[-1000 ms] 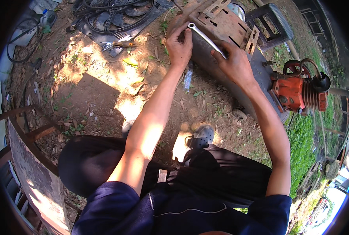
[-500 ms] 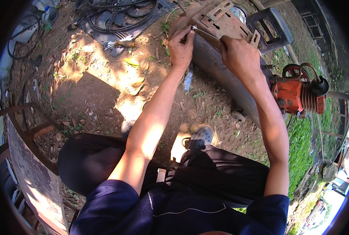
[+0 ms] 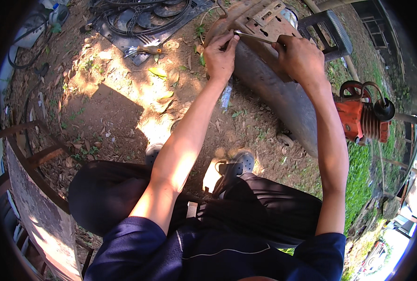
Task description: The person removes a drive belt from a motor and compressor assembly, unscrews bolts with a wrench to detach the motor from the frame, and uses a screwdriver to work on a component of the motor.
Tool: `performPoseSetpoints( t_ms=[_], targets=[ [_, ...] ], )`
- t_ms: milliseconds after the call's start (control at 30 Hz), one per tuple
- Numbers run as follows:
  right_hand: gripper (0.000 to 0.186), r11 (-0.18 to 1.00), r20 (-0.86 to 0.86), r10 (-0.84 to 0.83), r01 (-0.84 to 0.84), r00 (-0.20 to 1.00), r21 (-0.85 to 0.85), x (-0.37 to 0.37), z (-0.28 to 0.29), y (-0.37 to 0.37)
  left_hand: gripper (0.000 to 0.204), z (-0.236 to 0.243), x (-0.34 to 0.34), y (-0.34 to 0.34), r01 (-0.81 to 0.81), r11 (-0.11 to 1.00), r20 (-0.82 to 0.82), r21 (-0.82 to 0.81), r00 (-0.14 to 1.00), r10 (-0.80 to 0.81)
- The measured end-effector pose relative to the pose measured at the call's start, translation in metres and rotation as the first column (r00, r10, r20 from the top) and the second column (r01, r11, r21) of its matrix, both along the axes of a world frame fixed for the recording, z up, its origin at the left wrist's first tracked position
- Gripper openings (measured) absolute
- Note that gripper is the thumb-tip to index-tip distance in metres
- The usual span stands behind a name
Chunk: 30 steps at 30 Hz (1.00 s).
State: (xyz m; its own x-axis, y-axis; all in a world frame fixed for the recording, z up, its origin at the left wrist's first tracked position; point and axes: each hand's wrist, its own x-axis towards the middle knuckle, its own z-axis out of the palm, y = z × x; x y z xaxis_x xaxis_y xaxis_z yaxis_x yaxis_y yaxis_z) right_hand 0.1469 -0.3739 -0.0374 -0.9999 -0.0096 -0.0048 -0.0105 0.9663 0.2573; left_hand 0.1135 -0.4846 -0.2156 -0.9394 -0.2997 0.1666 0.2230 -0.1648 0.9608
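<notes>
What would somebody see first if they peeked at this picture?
Probably the two bare hands up top: the left hand pinches one end of a thin metal tool and the right hand grips the other, over a rusty slotted plate on a long grey tank. Next, the bright orange engine-like machine at the right, beside the grass. Black cables lie coiled on the dirt at the upper left.

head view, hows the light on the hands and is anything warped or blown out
Head view: hard dappled sun; left hand and right hand on the wrench lie in shade, the left forearm glares, the dirt patch is overexposed, and the fisheye bends the edges inside a black rim.
</notes>
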Motion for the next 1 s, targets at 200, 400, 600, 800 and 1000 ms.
performPoseSetpoints(
  t_ms=[200, 400, 600, 800, 1000],
  targets=[
    [0.027, 0.999, 0.023, -0.007, 0.008, 1.000, -0.042, 0.003, -0.013, 0.010, 0.022, 0.003, 0.002, 0.001, -0.080, 0.983, -0.096, -0.168, 0.993, 0.064],
    [0.025, 0.994, -0.082, 0.049, -0.040, 0.995, 0.100, 0.011, -0.025, 0.006, 0.022, -0.004, -0.004, 0.000, -0.160, 0.953, -0.225, -0.257, 0.969, 0.102],
    [0.027, 0.994, -0.111, 0.060, -0.049, 0.992, 0.100, 0.012, -0.028, 0.007, 0.020, -0.007, -0.011, -0.008, -0.160, 0.900, -0.285, -0.405, 0.958, 0.043],
    [0.031, 0.996, -0.077, 0.010, -0.004, 0.997, 0.088, 0.006, -0.019, 0.002, 0.018, -0.007, -0.025, -0.021, -0.147, 0.884, -0.373, -0.445, 0.927, -0.034],
    [0.030, 0.983, -0.141, 0.102, -0.078, 0.985, 0.166, 0.009, -0.024, -0.003, 0.019, -0.014, -0.029, -0.024, -0.184, 0.874, -0.420, -0.450, 0.907, -0.025]
  ],
)
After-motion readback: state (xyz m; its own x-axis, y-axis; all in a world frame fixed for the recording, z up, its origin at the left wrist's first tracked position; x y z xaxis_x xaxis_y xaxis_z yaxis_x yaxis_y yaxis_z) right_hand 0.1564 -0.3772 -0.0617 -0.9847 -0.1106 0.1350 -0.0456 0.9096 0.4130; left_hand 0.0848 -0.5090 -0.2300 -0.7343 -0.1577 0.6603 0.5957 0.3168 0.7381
